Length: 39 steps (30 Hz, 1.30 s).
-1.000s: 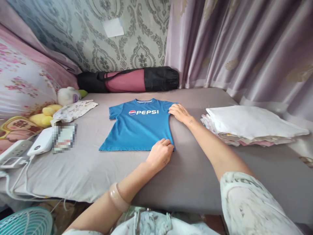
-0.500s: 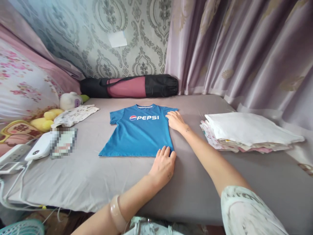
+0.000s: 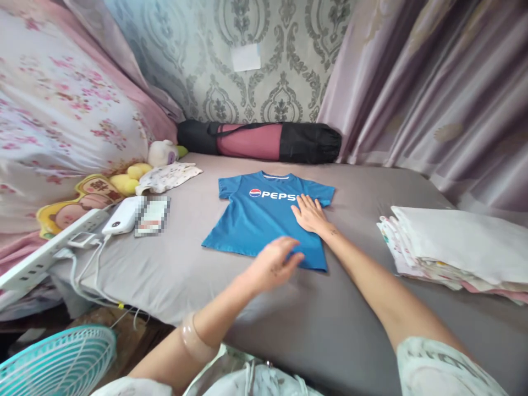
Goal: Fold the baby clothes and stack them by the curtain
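A small blue Pepsi T-shirt (image 3: 256, 220) lies flat, front up, on the grey bed sheet (image 3: 342, 308). My right hand (image 3: 310, 213) rests flat and open on the shirt's chest, just right of the logo, with its fingers spread. My left hand (image 3: 274, 264) hovers over the shirt's lower hem, fingers loosely stretched toward the right and holding nothing. A pale bangle sits on my left wrist.
A stack of folded white and patterned clothes (image 3: 457, 247) lies at the right. A rolled mat in a black bag (image 3: 264, 142) lies along the wall. Soft toys (image 3: 136, 173), a power bank (image 3: 124, 215), a power strip (image 3: 53, 247) and a teal fan (image 3: 58, 363) are at the left.
My view has turned left. My right hand slid from the shirt's right edge onto its chest. My left hand lifted off the lower right hem corner and moved over the hem.
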Tool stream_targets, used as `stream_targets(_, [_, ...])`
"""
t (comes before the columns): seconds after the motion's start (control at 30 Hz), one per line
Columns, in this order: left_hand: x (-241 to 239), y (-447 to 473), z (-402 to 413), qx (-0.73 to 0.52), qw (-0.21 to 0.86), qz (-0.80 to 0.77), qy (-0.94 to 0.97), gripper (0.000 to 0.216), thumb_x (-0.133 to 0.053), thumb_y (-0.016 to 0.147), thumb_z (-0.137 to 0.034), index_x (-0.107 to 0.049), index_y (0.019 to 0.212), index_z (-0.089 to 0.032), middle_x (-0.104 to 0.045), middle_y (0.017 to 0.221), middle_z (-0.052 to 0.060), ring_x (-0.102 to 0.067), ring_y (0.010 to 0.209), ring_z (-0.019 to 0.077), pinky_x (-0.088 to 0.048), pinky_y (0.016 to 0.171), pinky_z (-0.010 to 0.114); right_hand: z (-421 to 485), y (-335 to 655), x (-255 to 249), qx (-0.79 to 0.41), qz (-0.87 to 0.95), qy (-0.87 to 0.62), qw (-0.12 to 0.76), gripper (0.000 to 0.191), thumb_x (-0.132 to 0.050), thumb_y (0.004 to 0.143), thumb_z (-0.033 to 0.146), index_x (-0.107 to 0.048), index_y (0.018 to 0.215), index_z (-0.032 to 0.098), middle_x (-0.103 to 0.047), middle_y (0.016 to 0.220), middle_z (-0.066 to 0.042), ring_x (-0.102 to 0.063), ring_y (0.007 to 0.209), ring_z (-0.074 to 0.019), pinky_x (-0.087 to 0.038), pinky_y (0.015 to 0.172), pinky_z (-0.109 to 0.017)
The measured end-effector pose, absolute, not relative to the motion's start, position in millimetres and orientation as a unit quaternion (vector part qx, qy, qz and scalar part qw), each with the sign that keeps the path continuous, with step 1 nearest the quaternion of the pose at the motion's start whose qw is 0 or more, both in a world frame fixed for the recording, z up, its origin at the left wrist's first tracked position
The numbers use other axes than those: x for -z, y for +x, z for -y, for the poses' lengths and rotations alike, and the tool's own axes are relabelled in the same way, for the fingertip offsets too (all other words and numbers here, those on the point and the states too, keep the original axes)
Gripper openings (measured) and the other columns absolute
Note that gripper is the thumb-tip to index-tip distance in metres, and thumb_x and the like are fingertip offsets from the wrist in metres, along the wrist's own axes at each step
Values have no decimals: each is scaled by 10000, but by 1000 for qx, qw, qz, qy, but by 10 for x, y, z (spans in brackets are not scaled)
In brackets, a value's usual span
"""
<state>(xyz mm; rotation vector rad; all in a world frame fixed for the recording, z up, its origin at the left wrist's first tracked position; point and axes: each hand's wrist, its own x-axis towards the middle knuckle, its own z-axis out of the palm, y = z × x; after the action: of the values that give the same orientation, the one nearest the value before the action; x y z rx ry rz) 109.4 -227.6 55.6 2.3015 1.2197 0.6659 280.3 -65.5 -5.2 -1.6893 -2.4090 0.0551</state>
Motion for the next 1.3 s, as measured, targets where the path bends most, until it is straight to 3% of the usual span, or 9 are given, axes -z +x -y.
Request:
stream_targets(0.07, [-569,673,2122,-270,145,-561,769,306,-411,945,-353,-588,1118,-174,-656,1101,112,-601,1047,209,-460,949,345,735,2785,3,-15,819,-564,102,626,-217,978,441,-321,1459,55,-279,1526,-181,-207,1422,-305,-114,1149,-540])
stream_targets(0.2, [-462,-169,1928,-204,28,-741,639,315,-456,895,-352,-602,1089,-152,-668,997,125,-603,990,262,-443,921,412,1069,2733,-92,-59,830,-548,79,667,-189,970,474,-274,1482,55,-204,1555,-157,-144,1441,-280,-132,1161,-497])
stream_targets(0.33, [-362,-552,1844,-149,108,-795,578,340,-469,871,-406,-625,1036,-153,-688,928,105,-631,918,238,-455,798,306,1379,2703,-126,-96,833,-544,41,709,-141,964,513,-253,1492,53,-184,1563,-142,-118,1446,-251,-129,1172,-448])
stream_targets(0.47, [-351,-586,1753,-178,193,-789,555,334,-523,810,-444,-654,878,-144,-678,816,83,-627,782,212,-417,657,259,1469,2689,-98,-72,832,-548,38,711,-124,965,511,-251,1493,53,-179,1564,-141,-126,1445,-255,-123,1173,-453])
stream_targets(0.67, [-374,-738,1778,-266,348,-758,483,416,-622,656,-579,-620,682,-164,-430,471,-53,-410,458,107,-256,456,224,1465,2669,-27,-22,832,-552,51,676,-149,969,498,-270,1494,89,-206,1560,-127,-160,1440,-251,-146,1169,-457])
stream_targets(0.93, [-447,-772,1892,-224,330,-770,498,340,-642,670,-504,-596,621,-171,-403,425,-58,-399,417,98,-282,438,218,1477,2683,-59,-9,833,-552,26,670,-167,966,497,-281,1488,93,-230,1554,-140,-178,1434,-271,-176,1154,-461])
stream_targets(1.1, [-435,-770,1942,-247,356,-762,481,323,-640,686,-485,-620,717,-164,-448,470,-58,-402,404,85,-302,415,202,1228,2500,-311,-23,827,-562,-17,645,-227,954,510,-433,1405,98,-369,1485,-181,-305,1383,-306,-207,1127,-500])
stream_targets(1.3, [-474,-723,2012,-263,370,-766,454,196,-605,724,-350,-613,762,-158,-454,473,-61,-422,396,86,-308,391,189,563,2005,-300,-60,830,-554,12,641,-180,971,467,-247,1497,107,-152,1576,-138,-110,1447,-279,-108,1148,-517])
